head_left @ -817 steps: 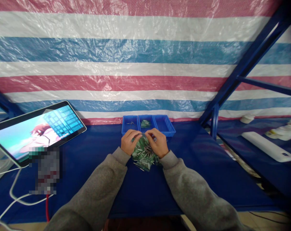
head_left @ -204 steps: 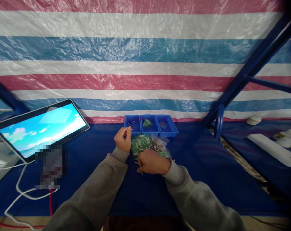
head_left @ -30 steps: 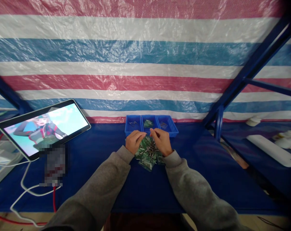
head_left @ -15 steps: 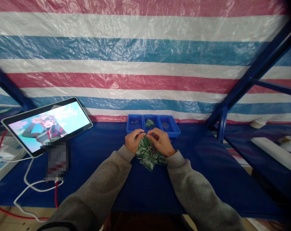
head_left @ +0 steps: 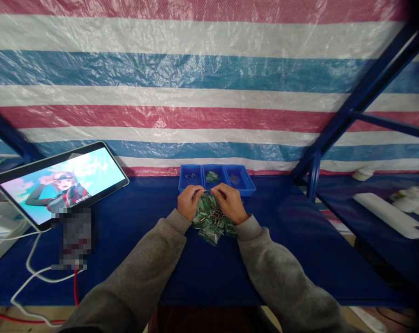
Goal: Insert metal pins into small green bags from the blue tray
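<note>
My left hand (head_left: 189, 202) and my right hand (head_left: 232, 204) are both closed in a pinch, fingertips facing each other over the pile. A small thin metal pin (head_left: 208, 191) spans the narrow gap between them, each hand gripping an end; its exact kind is too small to tell. Beneath the hands lies a heap of small green-tinted clear packets (head_left: 209, 231) mixed with loose metal pins (head_left: 216, 213). Just behind stands a blue three-compartment tray (head_left: 251, 188). Bent thin metal pieces lie in its left compartment, green packets (head_left: 212, 176) in the middle one, and something thin and greyish in the right one.
A tablet (head_left: 65, 182) playing an animated picture leans at the left, with a blurred-out device (head_left: 76, 238) and white and red cables before it. The blue table (head_left: 285, 259) backs onto a striped plastic sheet (head_left: 202, 118). A white elongated object (head_left: 389, 215) lies on the right-hand surface.
The fingertips have drawn slightly apart, and the thin metal pin now shows between them. The whole view has shifted a little, with the tray and tablet appearing further left.
</note>
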Demonstrator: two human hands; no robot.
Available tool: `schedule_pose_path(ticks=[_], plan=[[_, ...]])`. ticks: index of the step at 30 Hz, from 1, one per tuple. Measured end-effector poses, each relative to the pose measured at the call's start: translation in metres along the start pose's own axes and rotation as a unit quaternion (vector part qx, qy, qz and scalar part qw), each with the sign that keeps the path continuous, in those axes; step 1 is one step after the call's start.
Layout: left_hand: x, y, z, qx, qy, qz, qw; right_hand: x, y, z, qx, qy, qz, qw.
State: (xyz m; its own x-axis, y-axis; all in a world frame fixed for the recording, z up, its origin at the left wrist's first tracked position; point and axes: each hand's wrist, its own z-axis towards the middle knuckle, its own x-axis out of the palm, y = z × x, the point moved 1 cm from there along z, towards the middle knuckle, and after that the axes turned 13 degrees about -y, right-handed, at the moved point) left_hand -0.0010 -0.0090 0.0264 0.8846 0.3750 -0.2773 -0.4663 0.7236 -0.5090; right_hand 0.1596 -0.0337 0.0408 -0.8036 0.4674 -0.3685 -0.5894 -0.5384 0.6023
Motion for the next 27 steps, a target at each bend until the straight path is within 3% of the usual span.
schedule_pose_path(ticks=[9, 19, 27], plan=[[-0.0020, -0.0017, -0.0005, -0.006, 0.001, 0.024, 1.000, -0.0011, 0.0008, -0.0013, -0.008, 0.002, -0.003, 1.000], [-0.0042, -0.0071, 0.0018, 0.025, -0.034, -0.052, 0.998, 0.0029, -0.0032, -0.0018, -0.021, 0.016, -0.024, 0.999], [-0.0014, -0.0025, -0.0019, -0.052, -0.048, -0.094, 0.993, 0.0021, -0.0069, -0.0004, -0.005, -0.023, -0.047, 0.999]])
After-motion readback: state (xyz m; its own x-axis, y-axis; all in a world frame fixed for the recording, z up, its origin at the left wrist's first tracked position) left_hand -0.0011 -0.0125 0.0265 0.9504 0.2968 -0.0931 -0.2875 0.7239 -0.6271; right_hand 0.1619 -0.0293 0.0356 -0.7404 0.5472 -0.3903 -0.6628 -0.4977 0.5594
